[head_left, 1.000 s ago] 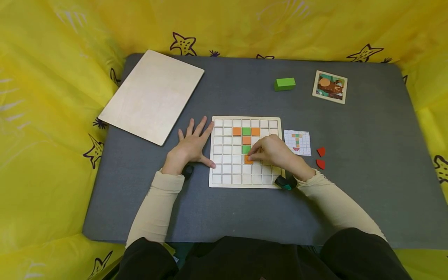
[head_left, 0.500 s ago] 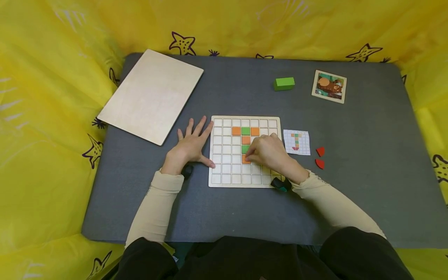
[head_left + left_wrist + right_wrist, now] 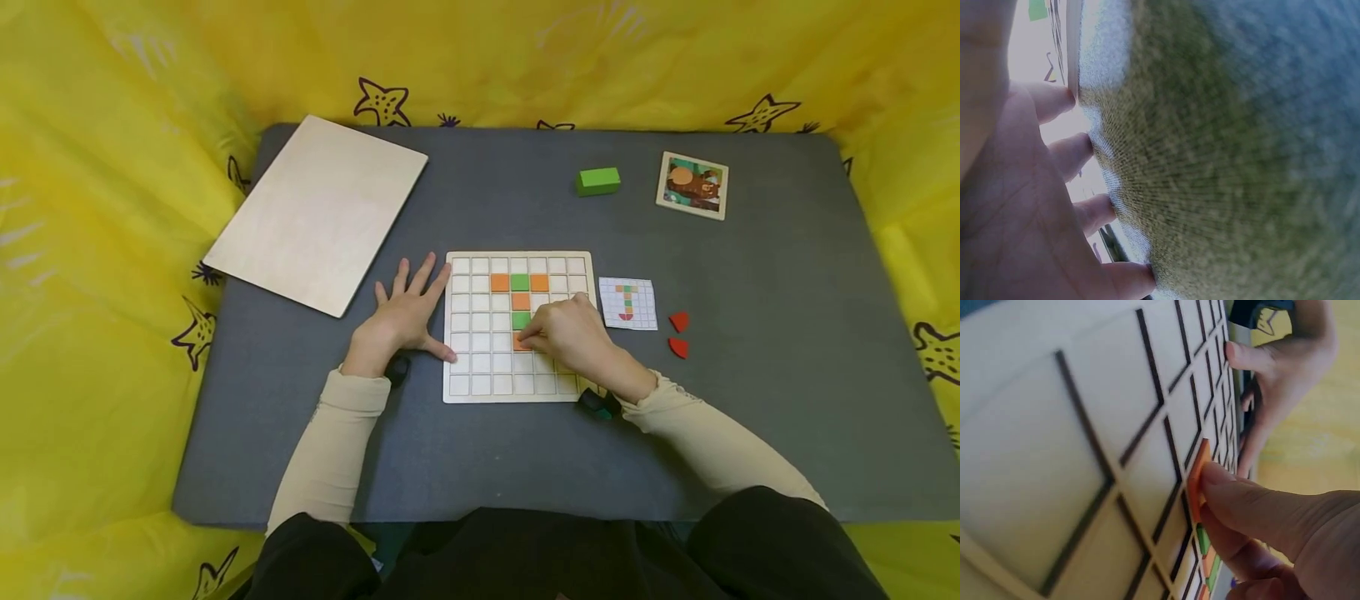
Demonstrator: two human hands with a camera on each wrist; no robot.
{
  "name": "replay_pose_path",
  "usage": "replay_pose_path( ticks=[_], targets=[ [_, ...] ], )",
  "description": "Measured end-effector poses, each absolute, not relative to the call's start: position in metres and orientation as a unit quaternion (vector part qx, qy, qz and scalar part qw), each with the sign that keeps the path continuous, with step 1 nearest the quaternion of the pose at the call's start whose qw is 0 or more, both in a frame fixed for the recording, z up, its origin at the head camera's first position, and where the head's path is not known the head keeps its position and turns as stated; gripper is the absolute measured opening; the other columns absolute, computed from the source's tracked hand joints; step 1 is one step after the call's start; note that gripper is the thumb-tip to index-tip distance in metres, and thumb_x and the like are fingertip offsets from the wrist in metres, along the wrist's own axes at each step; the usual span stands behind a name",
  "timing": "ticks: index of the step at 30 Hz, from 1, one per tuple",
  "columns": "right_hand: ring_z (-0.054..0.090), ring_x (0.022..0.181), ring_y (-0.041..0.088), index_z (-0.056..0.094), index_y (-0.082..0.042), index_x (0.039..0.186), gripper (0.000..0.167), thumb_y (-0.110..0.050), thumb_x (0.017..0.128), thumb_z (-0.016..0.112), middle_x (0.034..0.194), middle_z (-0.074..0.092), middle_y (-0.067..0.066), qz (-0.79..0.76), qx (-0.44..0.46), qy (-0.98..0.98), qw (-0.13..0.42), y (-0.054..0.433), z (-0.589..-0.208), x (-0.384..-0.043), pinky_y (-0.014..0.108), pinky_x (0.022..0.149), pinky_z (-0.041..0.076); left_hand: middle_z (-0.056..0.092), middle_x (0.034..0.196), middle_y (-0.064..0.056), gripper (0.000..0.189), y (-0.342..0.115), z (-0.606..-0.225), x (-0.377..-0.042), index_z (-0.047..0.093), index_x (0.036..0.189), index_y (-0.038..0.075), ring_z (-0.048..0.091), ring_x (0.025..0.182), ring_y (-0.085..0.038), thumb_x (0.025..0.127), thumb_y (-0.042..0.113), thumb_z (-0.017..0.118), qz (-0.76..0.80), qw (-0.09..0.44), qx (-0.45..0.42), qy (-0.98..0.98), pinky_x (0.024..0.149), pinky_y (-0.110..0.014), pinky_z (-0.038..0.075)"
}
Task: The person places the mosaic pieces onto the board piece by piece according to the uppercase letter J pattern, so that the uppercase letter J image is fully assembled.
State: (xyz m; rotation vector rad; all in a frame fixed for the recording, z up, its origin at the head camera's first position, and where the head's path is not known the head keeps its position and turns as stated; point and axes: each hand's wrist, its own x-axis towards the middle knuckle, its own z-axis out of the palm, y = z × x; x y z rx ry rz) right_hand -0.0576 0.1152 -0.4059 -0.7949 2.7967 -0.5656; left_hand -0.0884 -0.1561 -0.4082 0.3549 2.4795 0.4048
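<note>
A pale wooden grid board lies flat on the grey table. Near its middle my right hand pinches an orange square tile between thumb and finger, at the cell below a green tile. The tile's far side is partly hidden by the fingers. Above stand another orange tile and a row of orange, green and orange. With fingers spread, my left hand rests at the board's left edge, thumb and fingertip touching it. Right of the board lies a printed pattern card.
Two red curved-edge pieces, an upper red piece and a lower red piece, lie beyond the card. A large plain board occupies the back left. Further back are a green block and a framed bear picture. Yellow fabric surrounds the table.
My right hand has shifted slightly left with the orange tile, which now lines up under the green tile. The left hand keeps its place, while the whole head view has shifted a little.
</note>
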Motion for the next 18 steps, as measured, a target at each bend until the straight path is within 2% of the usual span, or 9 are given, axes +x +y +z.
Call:
replay_pose_path(
  ticks=[2, 6, 8, 11, 18],
  targets=[
    [0.075, 0.078, 0.016, 0.087, -0.023, 0.090, 0.007, -0.026, 0.084, 0.085, 0.089, 0.082, -0.004, -0.208, -0.271, 0.936, 0.087, 0.118, -0.407, -0.058, 0.033, 0.067, 0.030, -0.019, 0.175, -0.008, 0.145, -0.157, -0.409, -0.088, -0.006, 0.168, 0.021, -0.022, 0.159, -0.048, 0.067, 0.051, 0.094, 0.154, 0.297, 0.133, 0.933, 0.119, -0.081, -0.004],
    [0.077, 0.077, 0.017, 0.087, -0.017, 0.087, 0.008, -0.022, 0.081, 0.087, 0.086, 0.082, 0.000, -0.245, -0.282, 0.926, 0.054, 0.129, -0.411, -0.061, 0.033, 0.065, 0.046, -0.019, 0.175, -0.008, 0.145, -0.157, -0.410, -0.088, -0.006, 0.168, 0.021, -0.022, 0.159, -0.048, 0.067, 0.051, 0.094, 0.155, 0.298, 0.134, 0.932, 0.119, -0.081, -0.004],
    [0.078, 0.077, 0.018, 0.087, -0.015, 0.086, 0.009, -0.021, 0.079, 0.089, 0.085, 0.082, 0.002, -0.254, -0.274, 0.927, 0.035, 0.136, -0.411, -0.062, 0.033, 0.062, 0.049, -0.019, 0.175, -0.008, 0.145, -0.157, -0.410, -0.089, -0.007, 0.168, 0.021, -0.022, 0.159, -0.048, 0.068, 0.052, 0.094, 0.153, 0.299, 0.134, 0.932, 0.119, -0.081, -0.004],
    [0.079, 0.080, 0.021, 0.086, -0.012, 0.086, 0.011, -0.019, 0.078, 0.089, 0.087, 0.083, 0.005, -0.253, -0.245, 0.936, 0.027, 0.150, -0.408, -0.065, 0.034, 0.061, 0.049, -0.020, 0.175, -0.008, 0.145, -0.157, -0.409, -0.089, -0.007, 0.168, 0.021, -0.022, 0.159, -0.047, 0.068, 0.052, 0.093, 0.151, 0.301, 0.133, 0.932, 0.119, -0.081, -0.004],
    [0.076, 0.081, 0.026, 0.086, -0.013, 0.090, 0.014, -0.022, 0.079, 0.089, 0.090, 0.083, 0.007, -0.225, -0.166, 0.959, 0.054, 0.180, -0.402, -0.067, 0.035, 0.063, 0.047, -0.020, 0.175, -0.008, 0.145, -0.157, -0.408, -0.089, -0.007, 0.168, 0.021, -0.022, 0.158, -0.048, 0.068, 0.052, 0.094, 0.155, 0.303, 0.135, 0.931, 0.119, -0.081, -0.004]
  ],
)
